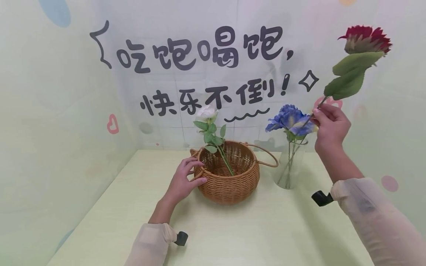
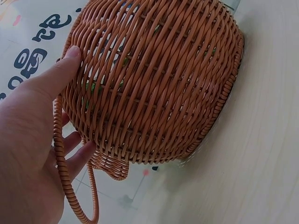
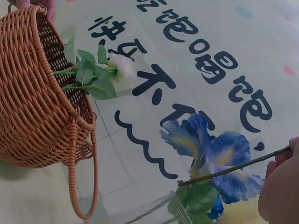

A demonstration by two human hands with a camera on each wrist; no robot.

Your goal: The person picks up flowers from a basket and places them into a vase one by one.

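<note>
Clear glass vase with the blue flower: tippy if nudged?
Probably: the tall, narrow clear glass vase carries a top-heavy blue flower above its rim. Its smooth glass likely slides easily on the pale green table and may be fragile.

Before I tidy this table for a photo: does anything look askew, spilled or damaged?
Nothing is spilled or broken. The white flower leans at a slant in the wicker basket, which the left hand touches. The blue flower stands in the glass vase. The right hand holds the red flower in the air.
</note>
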